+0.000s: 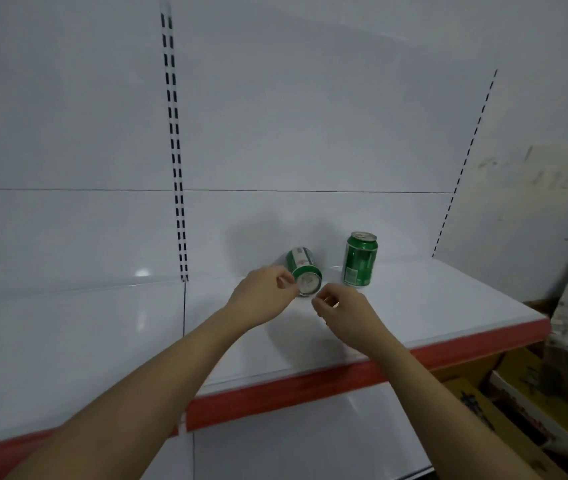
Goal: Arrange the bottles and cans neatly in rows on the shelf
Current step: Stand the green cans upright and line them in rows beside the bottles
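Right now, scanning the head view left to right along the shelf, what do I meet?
slotted upright → left hand → tipped green can → right hand → upright green can → cardboard boxes below the shelf's right end

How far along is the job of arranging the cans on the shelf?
Early stage. One green can already stands upright near the back of the shelf. A second can lies on its side to the left of it; the left hand touches its end, and the right hand is curled just in front. Left: stand that can up beside the first. No bottles are in view.
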